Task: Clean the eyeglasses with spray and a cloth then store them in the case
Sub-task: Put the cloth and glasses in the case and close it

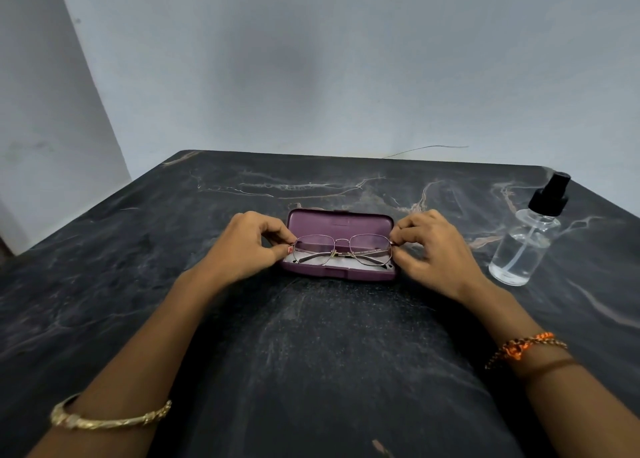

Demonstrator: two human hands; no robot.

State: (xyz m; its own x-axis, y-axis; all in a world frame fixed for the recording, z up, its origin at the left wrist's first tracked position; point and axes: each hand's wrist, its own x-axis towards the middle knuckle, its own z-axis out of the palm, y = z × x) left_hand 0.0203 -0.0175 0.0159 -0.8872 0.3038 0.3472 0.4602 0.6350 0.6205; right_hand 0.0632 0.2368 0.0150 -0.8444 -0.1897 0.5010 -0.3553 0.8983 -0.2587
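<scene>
thin metal eyeglasses [342, 249] over open purple case [339, 246], ends pinched by left hand [251, 246] and right hand [433, 249]

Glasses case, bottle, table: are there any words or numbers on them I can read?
None can be read.
Glasses case: a faint raised rectangle inside the lid, too blurred to read.
Spray bottle: clear, no label showing.
Glasses: no marking big enough to see.
Table: only pale veins in dark stone, no writing.
</scene>
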